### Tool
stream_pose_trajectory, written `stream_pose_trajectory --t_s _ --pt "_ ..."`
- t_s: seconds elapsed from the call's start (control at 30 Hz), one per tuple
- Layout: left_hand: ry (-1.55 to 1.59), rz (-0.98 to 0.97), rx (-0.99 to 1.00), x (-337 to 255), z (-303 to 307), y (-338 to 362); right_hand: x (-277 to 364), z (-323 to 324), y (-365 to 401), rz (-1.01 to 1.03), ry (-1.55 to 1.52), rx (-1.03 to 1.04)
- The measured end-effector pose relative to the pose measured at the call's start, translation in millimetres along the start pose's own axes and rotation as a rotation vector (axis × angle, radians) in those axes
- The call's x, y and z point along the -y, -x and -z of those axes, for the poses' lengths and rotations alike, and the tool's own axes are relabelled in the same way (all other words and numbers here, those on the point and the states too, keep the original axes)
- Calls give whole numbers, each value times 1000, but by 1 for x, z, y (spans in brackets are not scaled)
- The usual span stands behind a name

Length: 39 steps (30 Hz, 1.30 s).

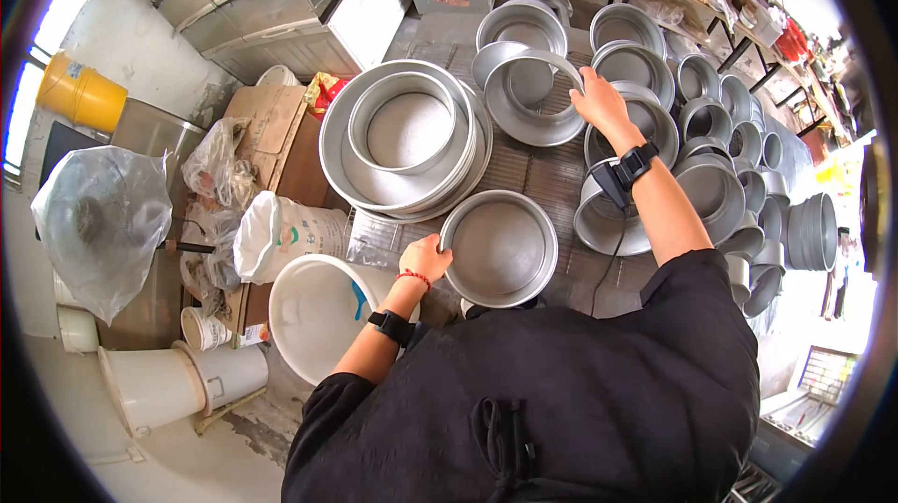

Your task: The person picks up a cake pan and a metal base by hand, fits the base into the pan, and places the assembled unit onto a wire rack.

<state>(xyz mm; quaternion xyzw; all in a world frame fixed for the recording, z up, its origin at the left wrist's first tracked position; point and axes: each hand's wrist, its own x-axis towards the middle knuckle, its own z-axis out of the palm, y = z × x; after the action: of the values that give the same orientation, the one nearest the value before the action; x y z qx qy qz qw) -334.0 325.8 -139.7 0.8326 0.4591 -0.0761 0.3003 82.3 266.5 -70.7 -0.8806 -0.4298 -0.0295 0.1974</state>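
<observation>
My left hand [427, 261], with a red bracelet at the wrist, is closed on the left rim of a round metal cake pan [500, 250]. That pan is close in front of my body, its inside facing up. Farther out, my right hand [601, 101] grips the right edge of a metal cake ring [535, 132], which is tilted. Brown slats and part of a grey disc [516, 72] show through the ring's middle. Left of it, a smaller round pan [408, 122] sits inside a stack of wide pans [339, 166].
Several more pans [706, 194] crowd the slatted table [552, 171] on the right. A white bucket [299, 316] stands by my left forearm, beside a white sack [290, 239] and a cardboard box [271, 133]. A dark cord hangs from my right wrist.
</observation>
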Motion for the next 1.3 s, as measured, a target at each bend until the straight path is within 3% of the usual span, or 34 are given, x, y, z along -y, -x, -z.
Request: stream_pose_trajectory --t_s 0.07,0.17,0.27,0.3,0.4,0.63,0.83,0.97,1.07,1.1,1.2,1.23,1.3 --pt "-23 0 34 -4 6 0 8 12 9 -4 -38 -4" --pt "-44 -44 57 -4 10 -2 24 31 36 6 -248 175" --pt "3 -46 110 -5 13 -2 41 38 80 66 -434 523" --pt "55 -25 151 -9 18 1 45 39 96 93 -422 659" --pt "194 22 215 -9 23 3 59 32 142 210 -201 794" --pt "236 28 319 -5 27 -1 62 -21 198 217 -54 482" --pt "203 48 310 -15 31 2 42 -38 200 221 -144 457" --pt "360 -92 165 -5 31 -13 53 4 182 -9 -532 633" --pt "149 -208 61 -9 43 -22 52 24 169 -108 -615 840" --pt "344 -47 195 -11 50 -20 48 28 170 -103 -684 811" --pt "868 55 294 -16 54 -6 41 39 170 -68 -781 744" --pt "1089 -9 507 -26 67 5 38 40 169 -77 -786 752" --pt "1194 -170 497 -48 79 18 31 35 172 -82 -854 713"
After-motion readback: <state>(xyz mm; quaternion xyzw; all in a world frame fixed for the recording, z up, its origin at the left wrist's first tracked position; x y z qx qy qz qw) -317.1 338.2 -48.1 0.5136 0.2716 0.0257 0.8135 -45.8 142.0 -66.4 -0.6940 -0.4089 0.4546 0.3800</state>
